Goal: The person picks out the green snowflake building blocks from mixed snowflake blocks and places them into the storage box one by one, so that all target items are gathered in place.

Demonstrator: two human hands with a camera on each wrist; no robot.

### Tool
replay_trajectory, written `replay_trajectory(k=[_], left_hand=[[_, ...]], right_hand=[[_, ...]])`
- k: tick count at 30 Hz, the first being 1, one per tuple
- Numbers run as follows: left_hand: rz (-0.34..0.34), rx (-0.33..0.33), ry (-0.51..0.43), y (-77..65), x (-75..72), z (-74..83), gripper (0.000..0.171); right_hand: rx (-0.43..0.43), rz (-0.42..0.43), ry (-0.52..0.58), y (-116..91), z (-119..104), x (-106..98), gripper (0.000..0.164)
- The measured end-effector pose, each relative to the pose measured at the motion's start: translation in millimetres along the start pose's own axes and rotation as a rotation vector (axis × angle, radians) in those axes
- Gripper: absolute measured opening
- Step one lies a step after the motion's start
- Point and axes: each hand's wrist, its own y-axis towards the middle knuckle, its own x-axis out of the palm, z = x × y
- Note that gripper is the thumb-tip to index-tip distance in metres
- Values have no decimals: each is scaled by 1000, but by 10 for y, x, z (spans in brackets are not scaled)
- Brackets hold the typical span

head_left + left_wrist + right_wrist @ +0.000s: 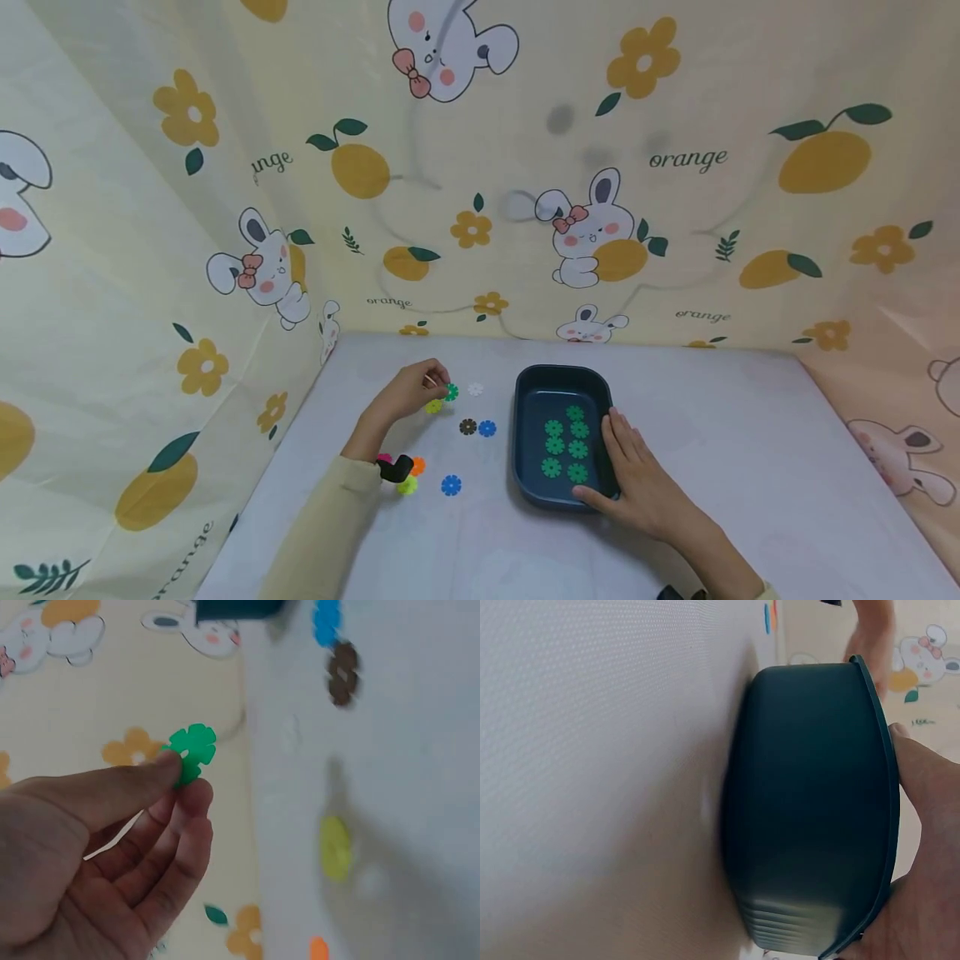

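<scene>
My left hand pinches a green flower-shaped plastic disc between thumb and fingertips, raised above the white table. A yellow disc lies below that hand, and a white disc is just to its right. The dark blue-green tray holds several green discs laid out in two rough columns. Along the tray's right side lies my right hand, fingers extended on the rim and thumb at the near corner. The right wrist view shows the tray's outer wall with the thumb at its rim.
Left of the tray, a brown disc lies beside a blue disc. Nearer are another blue disc, an orange disc and a yellow-green disc, beside the left wrist. Patterned cloth hangs behind the table.
</scene>
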Motion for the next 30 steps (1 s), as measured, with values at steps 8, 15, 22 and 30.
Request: replay_trajectory(k=[8, 15, 22, 30], left_hand=[[-79, 162, -91, 187, 140, 372, 10], [-182, 254, -135, 398, 334, 663, 11], [-269, 328, -109, 671, 561, 839, 9], [-316, 385, -29, 849, 758, 1033, 9]], right_hand=[[6, -12, 6, -1, 2, 3, 123], [16, -20, -10, 7, 23, 13, 124], [13, -23, 3, 10, 36, 21, 124], [6, -13, 6, -5, 30, 20, 124]])
